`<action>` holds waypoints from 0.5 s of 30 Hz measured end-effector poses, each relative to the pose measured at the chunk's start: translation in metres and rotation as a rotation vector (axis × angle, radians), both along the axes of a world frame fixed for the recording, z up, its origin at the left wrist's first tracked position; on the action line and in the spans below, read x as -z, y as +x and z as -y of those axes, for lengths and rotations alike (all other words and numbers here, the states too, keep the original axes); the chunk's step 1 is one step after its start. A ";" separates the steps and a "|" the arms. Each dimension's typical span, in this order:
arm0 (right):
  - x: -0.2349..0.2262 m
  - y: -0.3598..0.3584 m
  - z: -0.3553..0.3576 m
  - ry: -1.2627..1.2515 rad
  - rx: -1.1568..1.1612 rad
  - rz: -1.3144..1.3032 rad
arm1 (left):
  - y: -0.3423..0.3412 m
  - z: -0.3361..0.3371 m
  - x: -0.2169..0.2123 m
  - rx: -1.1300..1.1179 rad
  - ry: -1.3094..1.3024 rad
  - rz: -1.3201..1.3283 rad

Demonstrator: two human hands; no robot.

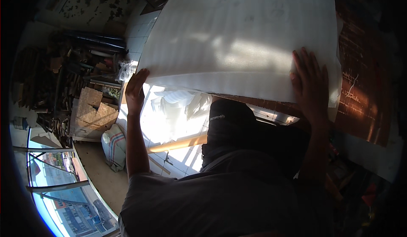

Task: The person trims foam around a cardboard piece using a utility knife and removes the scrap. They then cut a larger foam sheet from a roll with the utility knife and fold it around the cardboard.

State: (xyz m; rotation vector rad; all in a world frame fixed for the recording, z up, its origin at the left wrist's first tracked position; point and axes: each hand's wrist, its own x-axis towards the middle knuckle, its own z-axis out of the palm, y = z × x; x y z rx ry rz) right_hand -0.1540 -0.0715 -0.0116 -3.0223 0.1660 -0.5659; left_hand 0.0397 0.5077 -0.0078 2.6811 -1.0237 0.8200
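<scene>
A large whitish, slightly glossy sheet (241,29) spreads out in front of me, its near edge folding down a little. At the sheet's near left corner, my left hand (136,91) has its fingers closed together over the edge; the thumb is hard to make out. My right hand (308,78) lies flat on the near right part of the sheet, fingers spread. Under the near edge shows a narrow brown strip, perhaps a board; most of it is covered.
Reddish-brown worn panel (362,84) at the right. Scrap wood (55,93) and broken board pieces (94,110) are piled at the left, near a striped sack (114,146). Crumpled clear plastic (180,105) and a wooden strip (178,144) lie on the tiled floor. A window (68,190) is lower left.
</scene>
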 end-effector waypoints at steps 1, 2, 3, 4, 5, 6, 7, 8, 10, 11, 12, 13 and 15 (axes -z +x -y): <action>0.000 0.001 -0.001 -0.004 0.005 0.005 | 0.002 0.000 -0.005 0.024 0.011 0.008; 0.001 0.001 -0.001 0.003 0.021 -0.011 | 0.005 0.002 -0.010 -0.002 0.040 -0.002; 0.001 0.001 -0.001 0.020 0.013 0.005 | 0.009 0.005 -0.017 0.077 0.043 -0.079; 0.001 0.000 -0.001 0.018 0.011 0.017 | 0.007 0.009 -0.022 0.090 0.046 -0.180; 0.001 0.000 -0.002 0.027 0.018 0.019 | 0.004 0.012 -0.031 0.079 0.035 -0.276; 0.000 0.000 -0.002 0.040 0.025 0.020 | 0.002 0.015 -0.044 0.078 0.042 -0.356; 0.000 0.000 -0.002 0.037 0.022 0.025 | 0.005 0.019 -0.060 0.147 0.085 -0.377; 0.000 -0.001 -0.002 0.037 0.033 0.013 | 0.007 0.026 -0.072 0.093 0.063 -0.516; 0.001 -0.001 -0.001 0.031 0.033 -0.014 | 0.011 0.041 -0.091 0.019 -0.026 -0.780; 0.002 -0.001 -0.001 0.025 0.029 -0.003 | 0.023 0.050 -0.100 -0.040 0.004 -0.892; 0.003 0.000 0.000 0.018 0.025 0.007 | 0.035 0.061 -0.104 -0.136 0.072 -0.876; 0.004 0.000 0.000 0.010 0.023 0.018 | 0.052 0.072 -0.107 -0.180 0.194 -0.893; 0.005 0.001 0.001 0.008 0.016 0.017 | 0.089 0.098 -0.102 -0.122 0.384 -0.726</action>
